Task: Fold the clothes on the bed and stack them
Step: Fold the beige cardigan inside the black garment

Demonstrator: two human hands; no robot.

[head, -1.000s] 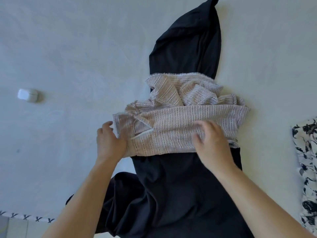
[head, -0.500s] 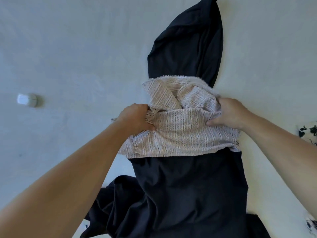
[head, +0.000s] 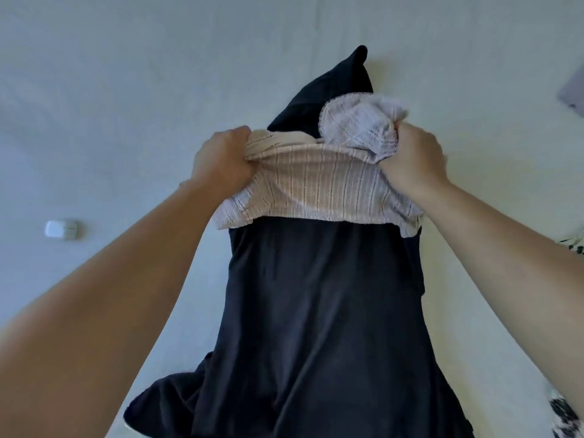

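A folded pale pink knitted garment with white lace trim is raised above a long black garment that lies spread lengthwise on the white bed. My left hand grips its left edge. My right hand is clenched on its right side, where the fabric bunches up. The pink piece hangs between both fists and hides the middle of the black garment.
A small white earbud case lies on the sheet at the left. A black-and-white patterned cloth shows at the right edge and lower right corner. A grey item peeks in at the upper right.
Both hands went from pressing flat on the pink garment to gripping its sides, and it has been lifted off the black garment and carried farther away from me.
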